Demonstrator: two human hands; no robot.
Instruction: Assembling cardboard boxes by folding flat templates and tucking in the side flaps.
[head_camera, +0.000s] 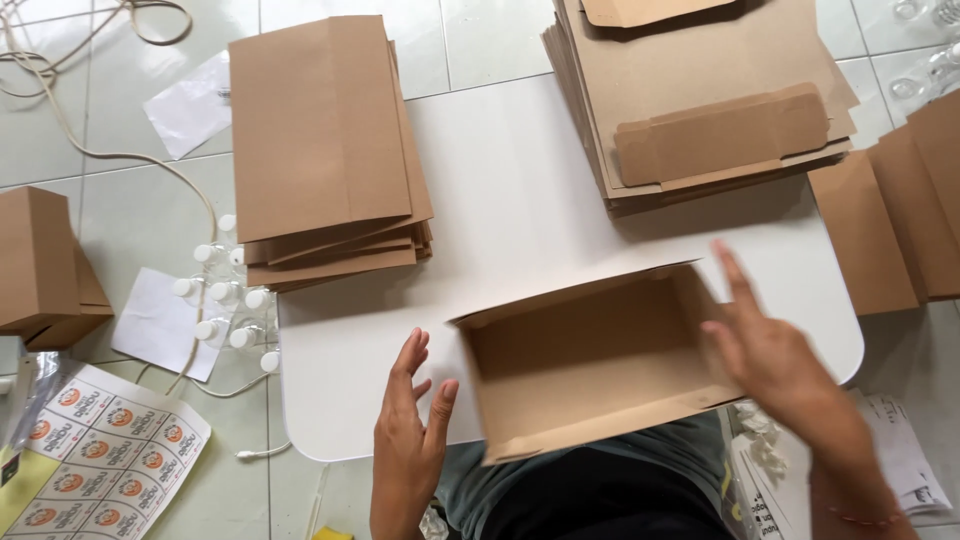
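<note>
An open brown cardboard box (590, 355) lies on its side at the near edge of the white table (520, 200), its mouth facing up at me. My left hand (410, 430) is flat and open just left of the box, fingers close to its left wall. My right hand (765, 345) is spread open against the box's right side, slightly blurred. Neither hand grips anything.
Flat folded cardboard stacks lie at the table's left (325, 150) and far right (700, 100). More flat cardboard (900, 220) and an assembled box (45, 265) sit on the tiled floor. Small white-capped bottles (225, 300), a sticker sheet (95, 450), papers and a cord lie on the left floor.
</note>
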